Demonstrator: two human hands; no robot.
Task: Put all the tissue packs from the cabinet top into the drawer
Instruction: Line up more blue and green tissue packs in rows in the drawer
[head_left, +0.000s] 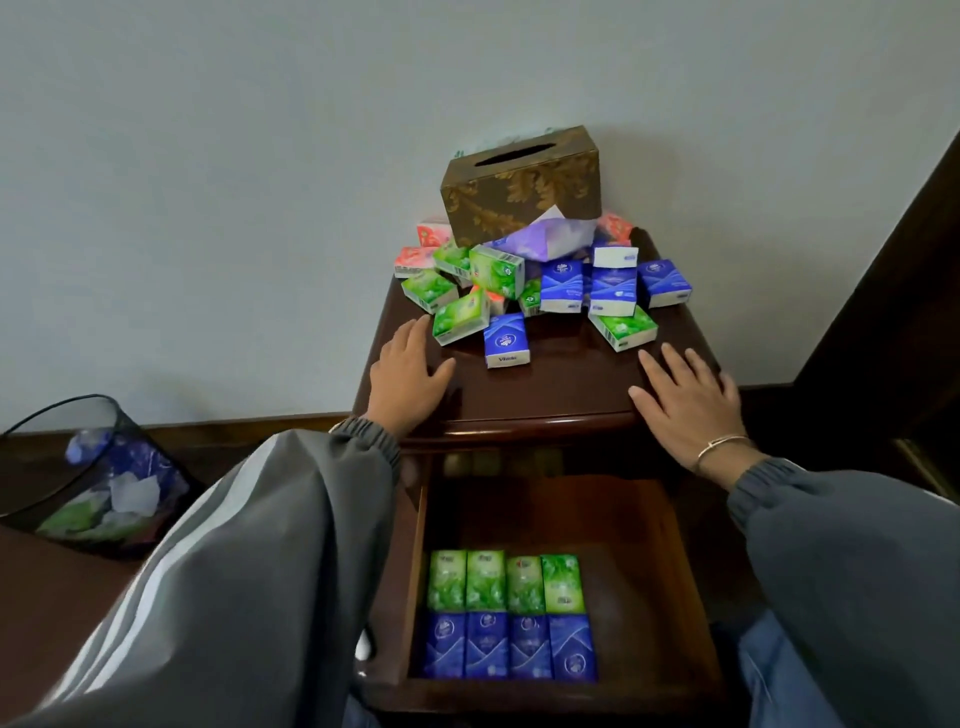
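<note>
Several small tissue packs in green, blue and red lie heaped at the back of the dark wooden cabinet top (561, 384). A blue pack (505, 340) lies nearest the front, a green pack (460, 317) just left of it, another green pack (623, 327) to the right. My left hand (410, 376) rests flat on the top, fingertips close to the left green pack. My right hand (688, 397) lies flat near the front right corner. Both hold nothing. Below, the open drawer (644, 530) holds a row of green packs (503, 581) and a row of blue packs (509, 646) at its front left.
A brown patterned tissue box (519, 187) stands behind the heap against the wall, with a crumpled purple wrapper (545, 239) in front of it. A dark mesh waste bin (88, 478) with scraps stands on the floor at left. Dark wooden furniture rises at right.
</note>
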